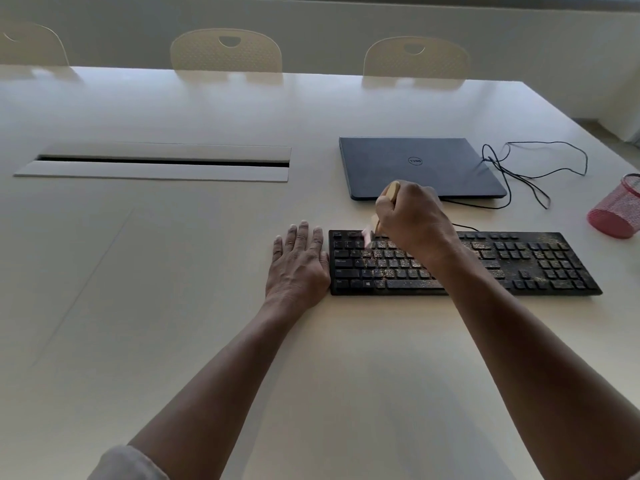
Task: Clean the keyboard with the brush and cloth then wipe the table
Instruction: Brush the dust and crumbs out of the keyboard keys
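Wooden brush [388, 202] in fisted right hand [412, 216] above keyboard [540, 261].

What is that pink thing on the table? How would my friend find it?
Start at the black keyboard near the front of the white table and look past its right end, by the picture's right edge. There stands a pink wire-mesh cup, partly cut off. Unlike the flat dark laptop and the thin black cable nearby, it is round, see-through and bright.

The keyboard [464, 263] lies on the surface [207, 271] just right of the left hand [298, 265]; behind the right hand [410, 216] sits the laptop [419, 166], its cable [533, 171] farther right.
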`<action>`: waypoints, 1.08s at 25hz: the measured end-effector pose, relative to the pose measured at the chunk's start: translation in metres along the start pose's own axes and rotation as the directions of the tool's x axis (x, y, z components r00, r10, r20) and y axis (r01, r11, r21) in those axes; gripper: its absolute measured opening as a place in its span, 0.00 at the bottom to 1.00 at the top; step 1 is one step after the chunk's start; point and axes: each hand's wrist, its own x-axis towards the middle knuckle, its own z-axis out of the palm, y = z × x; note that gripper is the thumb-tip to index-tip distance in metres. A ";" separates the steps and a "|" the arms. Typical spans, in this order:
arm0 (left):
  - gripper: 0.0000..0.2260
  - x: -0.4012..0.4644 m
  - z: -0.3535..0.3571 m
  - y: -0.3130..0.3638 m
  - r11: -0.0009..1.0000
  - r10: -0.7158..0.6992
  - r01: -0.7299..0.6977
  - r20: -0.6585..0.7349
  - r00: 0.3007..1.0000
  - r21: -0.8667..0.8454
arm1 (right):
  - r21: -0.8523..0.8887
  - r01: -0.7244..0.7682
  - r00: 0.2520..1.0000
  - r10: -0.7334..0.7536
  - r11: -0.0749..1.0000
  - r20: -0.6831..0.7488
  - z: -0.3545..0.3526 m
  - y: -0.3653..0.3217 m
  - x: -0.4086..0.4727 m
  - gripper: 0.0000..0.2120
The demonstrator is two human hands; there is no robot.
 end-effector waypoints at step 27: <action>0.25 0.000 -0.001 0.000 1.000 0.000 0.000 0.003 1.000 -0.006 | -0.013 0.025 0.991 -0.023 1.000 0.130 0.000 -0.014 -0.007 0.10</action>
